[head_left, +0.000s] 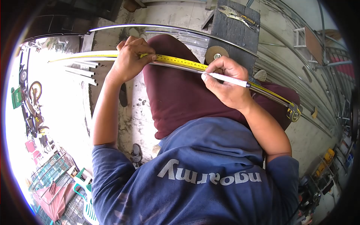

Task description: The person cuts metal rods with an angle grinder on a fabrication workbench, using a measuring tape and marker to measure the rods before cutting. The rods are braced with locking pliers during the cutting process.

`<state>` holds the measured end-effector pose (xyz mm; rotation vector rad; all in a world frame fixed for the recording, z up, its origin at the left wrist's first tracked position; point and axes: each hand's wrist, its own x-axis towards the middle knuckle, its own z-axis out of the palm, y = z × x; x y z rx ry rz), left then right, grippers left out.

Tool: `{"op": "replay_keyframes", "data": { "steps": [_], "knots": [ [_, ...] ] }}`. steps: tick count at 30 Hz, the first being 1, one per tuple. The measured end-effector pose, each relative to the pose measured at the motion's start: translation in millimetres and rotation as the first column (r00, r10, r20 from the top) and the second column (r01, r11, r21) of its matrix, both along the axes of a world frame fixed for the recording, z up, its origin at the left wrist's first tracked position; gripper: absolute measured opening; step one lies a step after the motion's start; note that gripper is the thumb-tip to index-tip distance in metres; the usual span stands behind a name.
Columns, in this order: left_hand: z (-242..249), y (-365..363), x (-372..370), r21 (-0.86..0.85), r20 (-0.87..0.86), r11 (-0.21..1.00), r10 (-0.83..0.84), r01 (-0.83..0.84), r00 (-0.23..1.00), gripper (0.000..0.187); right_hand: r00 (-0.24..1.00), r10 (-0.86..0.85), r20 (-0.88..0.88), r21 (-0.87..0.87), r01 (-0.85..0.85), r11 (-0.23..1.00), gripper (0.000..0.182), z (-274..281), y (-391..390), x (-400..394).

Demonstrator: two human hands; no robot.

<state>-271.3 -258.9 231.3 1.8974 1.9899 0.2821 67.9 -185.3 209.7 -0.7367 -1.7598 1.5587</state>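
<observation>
My left hand (135,56) is closed around a thin metal tube (176,66) and the yellow tape measure blade (178,60) lying along it. Both stretch across my lap, above my dark red trousers. In my right hand (230,82) is a white marker (228,78), gripped between thumb and fingers. Its left end points at the tube beside the tape; whether it touches cannot be made out. The tape measure case (294,112) rests at the tube's right end, near my right knee.
Locking pliers (234,15) lie on a dark wooden bench (234,32), with a round abrasive disc (216,54) at its near edge. Long metal tubes (285,63) cover the floor to the right. A slipper (136,153) lies on the floor at left. Green chair (88,202) stands lower left.
</observation>
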Motion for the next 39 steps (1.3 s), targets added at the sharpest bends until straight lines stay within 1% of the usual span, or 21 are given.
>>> {"op": "replay_keyframes", "data": {
  "steps": [1,2,5,8,11,14,18,19,21,23,25,27,29,30,35,38,39],
  "knots": [
    [-2.9,-1.2,-0.9,0.014,0.005,1.0,-0.002,0.002,1.0,0.018,1.0,-0.005,0.012,-0.008,0.005,1.0,0.016,-3.6,-5.4,-0.7],
    [-4.4,-2.5,-0.8,0.028,0.011,1.0,-0.004,0.004,1.0,0.019,1.0,-0.012,-0.002,0.028,0.012,1.0,0.018,-8.7,-8.2,-0.2],
    [-5.2,-2.1,-4.2,-0.031,-0.002,0.999,-0.012,0.012,1.0,0.02,0.998,-0.059,-0.016,0.108,0.06,0.992,0.018,-19.1,-10.2,-0.3],
    [-8.0,-0.7,-6.3,-0.058,0.023,0.998,0.009,-0.008,1.0,0.02,0.995,-0.096,-0.022,0.136,0.098,0.986,0.019,-25.9,-15.2,-2.3],
    [-9.6,-2.5,-1.2,-0.038,0.053,0.999,-0.006,0.008,0.999,0.021,0.993,-0.114,-0.001,0.256,0.111,0.96,0.02,-22.6,-20.1,-3.7],
    [-16.6,-0.3,25.3,0.215,0.099,0.974,-0.099,0.075,0.99,0.018,0.994,-0.106,-0.028,0.269,0.11,0.957,0.021,-28.2,-22.3,-1.3],
    [-16.7,2.8,40.5,0.193,0.045,0.979,-0.08,0.07,0.996,0.019,0.99,-0.111,-0.083,0.314,0.132,0.94,0.022,-31.4,-19.2,0.3],
    [-18.9,3.3,37.6,0.164,0.06,0.984,-0.082,0.071,0.995,0.019,0.992,-0.099,-0.079,0.262,0.116,0.958,0.022,-33.0,-19.7,1.1],
    [-14.5,0.2,38.5,0.166,0.089,0.985,-0.055,0.04,0.995,0.019,0.993,-0.085,-0.083,0.264,0.104,0.959,0.022,-31.9,-18.3,0.3],
    [-12.9,-2.2,38.5,0.171,0.072,0.985,-0.05,0.037,0.996,0.019,0.995,-0.06,-0.077,0.275,0.079,0.958,0.022,-27.4,-17.2,0.8],
    [-19.4,-4.7,34.9,0.227,0.076,0.973,-0.056,0.038,0.996,0.021,0.997,-0.04,-0.073,0.271,0.058,0.961,0.024,-28.4,-17.9,0.2],
    [-18.6,-7.4,32.2,0.223,0.065,0.974,-0.044,0.028,0.997,0.02,0.999,-0.014,-0.038,0.264,0.024,0.964,0.026,-27.3,-17.7,2.0],
    [-20.6,-9.7,22.3,0.235,0.041,0.971,-0.046,0.035,0.998,0.02,0.998,-0.018,-0.067,0.269,0.036,0.963,0.027,-28.4,-20.2,0.8],
    [-18.9,-10.7,17.5,0.239,0.033,0.97,-0.045,0.036,0.998,0.02,0.999,-0.013,-0.047,0.291,0.026,0.956,0.026,-26.2,-19.1,1.4],
    [-22.5,-14.6,1.6,0.322,0.037,0.945,-0.072,0.056,0.997,0.02,0.999,0.011,-0.04,0.273,0.0,0.962,0.023,-27.1,-19.2,2.7],
    [-26.9,-14.5,-1.8,0.334,0.066,0.941,-0.075,0.049,0.995,0.019,0.999,0.015,-0.037,0.274,-0.004,0.962,0.022,-25.9,-19.0,0.0],
    [-26.4,-14.3,-2.6,0.339,0.052,0.939,-0.077,0.054,0.996,0.018,0.999,0.015,-0.035,0.279,-0.004,0.96,0.022,-25.1,-19.0,0.0]
  ]
}}
